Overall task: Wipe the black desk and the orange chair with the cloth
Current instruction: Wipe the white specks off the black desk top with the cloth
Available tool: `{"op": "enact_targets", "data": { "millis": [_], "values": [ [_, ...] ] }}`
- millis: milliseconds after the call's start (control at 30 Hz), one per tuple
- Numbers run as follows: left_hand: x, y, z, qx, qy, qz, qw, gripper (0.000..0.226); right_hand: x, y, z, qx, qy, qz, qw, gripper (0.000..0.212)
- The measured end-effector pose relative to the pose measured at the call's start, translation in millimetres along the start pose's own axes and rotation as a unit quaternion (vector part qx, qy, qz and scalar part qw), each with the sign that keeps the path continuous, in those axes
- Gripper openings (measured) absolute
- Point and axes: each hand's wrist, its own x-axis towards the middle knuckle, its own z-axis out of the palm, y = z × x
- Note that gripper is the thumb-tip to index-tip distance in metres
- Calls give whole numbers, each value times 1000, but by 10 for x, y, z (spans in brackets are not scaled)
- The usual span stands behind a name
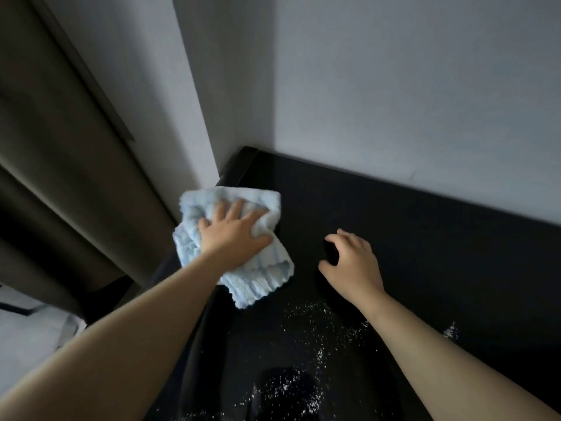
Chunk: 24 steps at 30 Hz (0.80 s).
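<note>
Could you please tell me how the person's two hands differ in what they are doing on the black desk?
The left hand presses flat, fingers spread, on the light blue cloth; the right hand touches no cloth. The left hand is near the desk's left edge; the right hand sits further in, fingers loosely curled. Both are bare.

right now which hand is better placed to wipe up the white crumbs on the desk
Left. The left hand already presses the cloth flat on the desk, just beyond the crumbs. The right hand holds nothing.
</note>
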Motion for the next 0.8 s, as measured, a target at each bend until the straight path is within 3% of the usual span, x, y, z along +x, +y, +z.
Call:
{"op": "enact_targets", "data": {
  "millis": [67,167,233,333,400,567,633,733,800],
  "values": [
    [-253,175,136,5,19,73,997,59,-2,5,-24,8,-11,-2,1000,53],
    [-713,218,243,2,59,276,959,61,-67,16,-113,83,-31,11,996,51],
    [-765,-109,227,-4,90,312,946,56,-217,44,-138,127,-12,21,992,48],
    [-766,-591,79,-25,107,98,989,57,-475,75,-78,124,41,21,991,41],
    [-918,-519,149,-4,109,35,993,60,-566,32,-33,108,46,25,993,39],
    [-1502,-12,343,-47,106,241,963,48,-674,-272,1,83,33,-7,996,37],
    [-1538,-231,200,-68,154,236,957,49,-767,-361,12,85,37,-14,996,36],
    [-1585,-693,-5,-28,189,21,981,49,-902,-403,57,90,42,-13,995,34],
    [-1690,-837,27,-12,104,-103,989,45,-998,-412,115,91,35,-8,995,33]
  ]
}}
